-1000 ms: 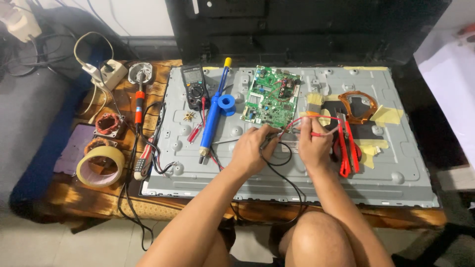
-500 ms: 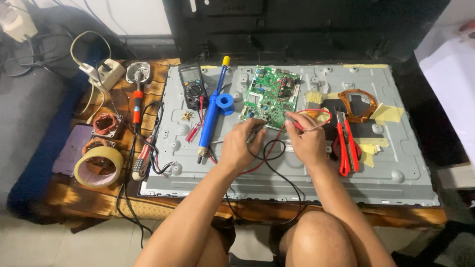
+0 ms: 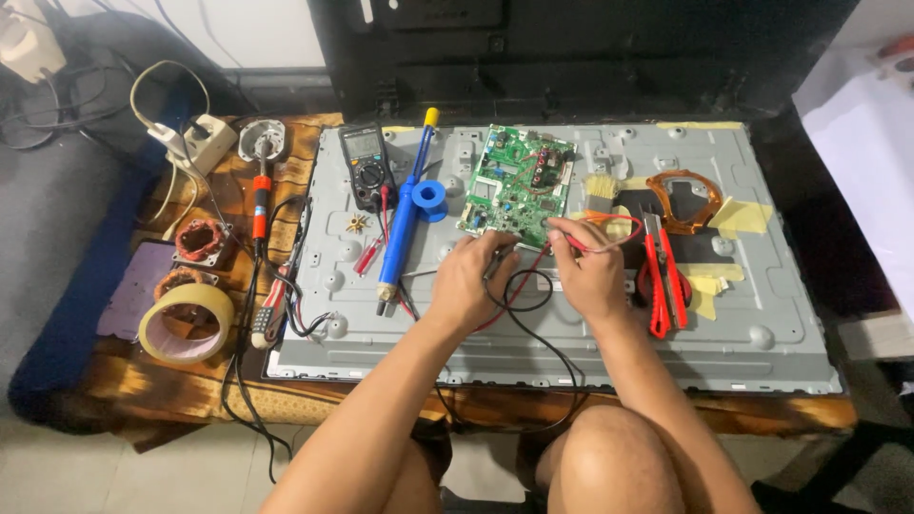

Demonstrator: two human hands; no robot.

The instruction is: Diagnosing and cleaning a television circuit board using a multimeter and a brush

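Green circuit board (image 3: 519, 186) lies on the grey metal back panel (image 3: 571, 324), tilted slightly, long axis running away from the person. Head view: both hands sit just below its near edge, so the board lies straight ahead of them. Left hand (image 3: 471, 281) closed on a black probe (image 3: 499, 259), tip toward the board's lower edge. Right hand (image 3: 590, 271) pinches a red probe (image 3: 568, 238) at the board's near right corner; this hand is marginally nearer. Leads trail back toward the knees. Multimeter (image 3: 367, 176) left of the board, beside a blue desoldering pump (image 3: 405, 224). Red-handled pliers (image 3: 662, 276) right of the hands. Tape roll (image 3: 186, 324) far left on the worktop (image 3: 190, 390).
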